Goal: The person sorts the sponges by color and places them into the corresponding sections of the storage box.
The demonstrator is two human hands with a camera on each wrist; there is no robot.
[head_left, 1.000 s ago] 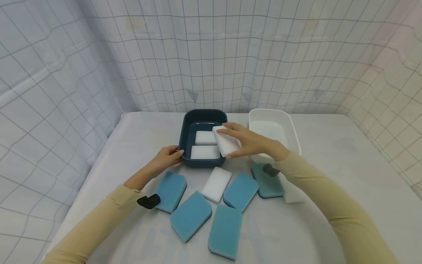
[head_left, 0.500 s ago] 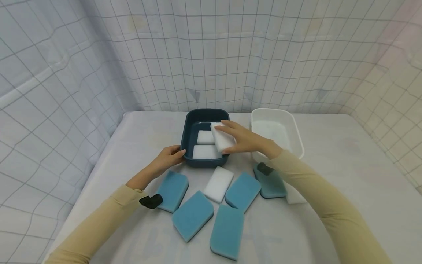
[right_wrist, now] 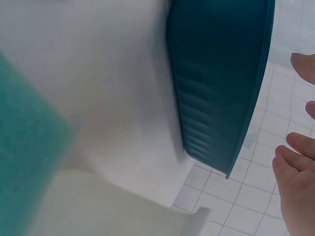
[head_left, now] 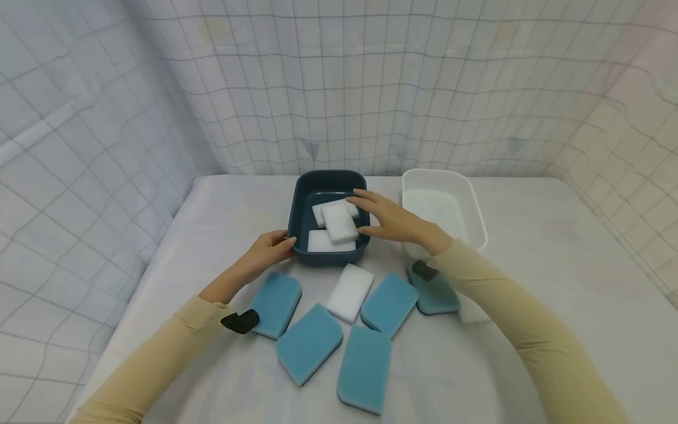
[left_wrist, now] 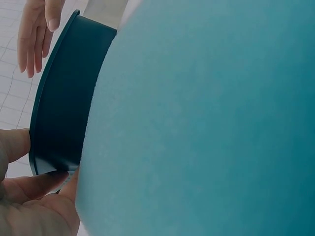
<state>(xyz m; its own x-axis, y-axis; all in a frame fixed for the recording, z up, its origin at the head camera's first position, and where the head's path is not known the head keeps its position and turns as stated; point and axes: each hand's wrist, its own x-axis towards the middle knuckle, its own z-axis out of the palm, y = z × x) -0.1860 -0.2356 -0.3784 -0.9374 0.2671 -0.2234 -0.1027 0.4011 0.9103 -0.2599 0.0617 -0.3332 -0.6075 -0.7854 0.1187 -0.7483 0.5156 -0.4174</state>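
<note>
Head cam: 3 wht blks in tub (5 blu pcs outside)

From my station: left bin on the counter, between my grips. Left grip touches its left side; right grip sits over its right edge. Inside, front foam block and rear foam block; top foam block lies over both, just beside the right grip's fingertips. Right bin right of that grip, partly behind its wrist. Before the left bin, between grips: loose foam block, then a sponge on its right. Nearest sponges well before both grips. Outer foam block partly under right sleeve.
</note>
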